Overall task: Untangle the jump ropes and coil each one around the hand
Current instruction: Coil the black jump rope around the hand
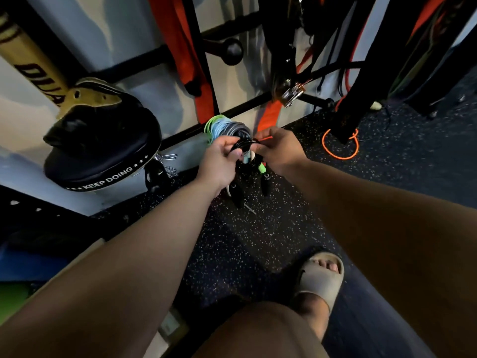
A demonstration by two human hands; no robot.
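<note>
Speckled rubber floor (258,241), gym corner w/ a black strike pad (103,151) on the left & orange straps (191,60) hanging off the wall rack. Both hands meet mid-frame, above the floor, on the jump ropes (228,127): a bundle of green, blue, grey & black coils, handles (238,193) dangling under the fists. Left hand (219,164) is curled round the black strands. Right hand (280,151) pinches at the same tangle, where an orange cord (264,138) pokes out; which strand exactly, can't tell. Another orange loop (340,147) lies on the floor, well apart to the right. Cords look thin, light, springy, prob. slick plastic, so they'll want to spring loose. Best grab near a handle & feed one colour out at a time.
</note>
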